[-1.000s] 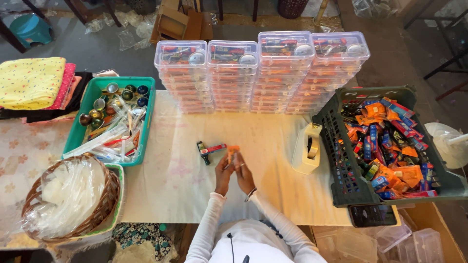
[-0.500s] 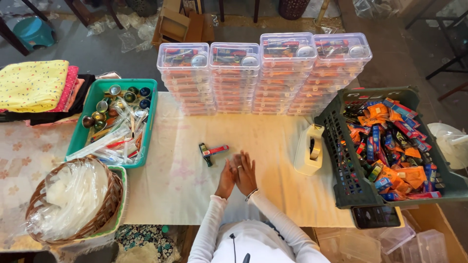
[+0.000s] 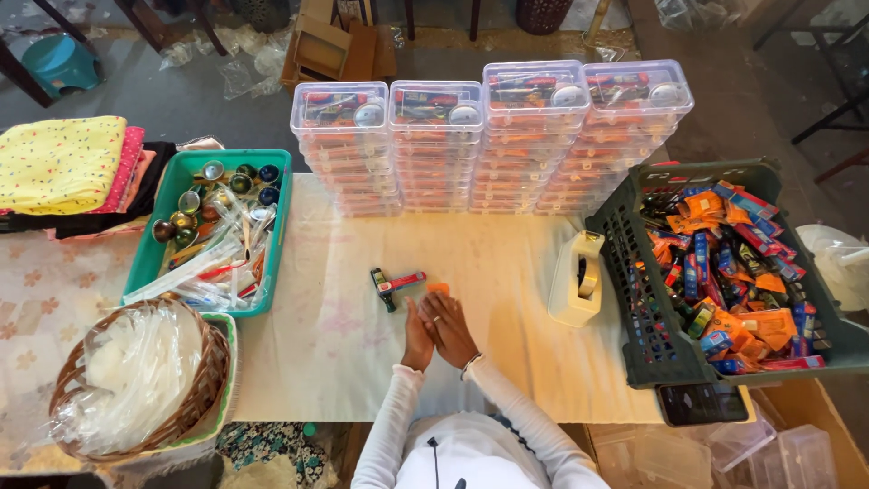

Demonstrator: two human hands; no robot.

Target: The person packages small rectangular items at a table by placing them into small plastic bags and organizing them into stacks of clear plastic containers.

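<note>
The person's palms face each other, so whatever may lie between them is hidden, and I cannot tell whether anything is held there. The left hand [image 3: 416, 333] and the right hand [image 3: 450, 328] rest together at the near middle of the cream paper-covered tabletop [image 3: 507, 272], side against side. The fingers [image 3: 444, 308] of both hands lie straight and pressed together, not curled into a pinch, with a ring showing on one of the right hand's. Just past the fingertips sits a small flat orange piece [image 3: 438, 288], too small to make out clearly, and I cannot tell if the fingertips touch it. Just left of that, apart from the hands, lies a small red and black handled tool [image 3: 393, 284].

To the right stands a cream tape dispenser [image 3: 576, 279], and beyond it a dark green plastic crate of orange, red and blue packets [image 3: 724, 272], its far right edge cut off. At the far side rise four stacks of clear plastic lidded boxes [image 3: 489, 145]. On the left a teal plastic tray of small metal cups and clear wrappers [image 3: 217, 231] sits beside folded yellow and pink cloths [image 3: 68, 163]. Near left, a wicker basket holding crumpled clear plastic bags [image 3: 136, 380] is partly cut off by the frame.
</note>
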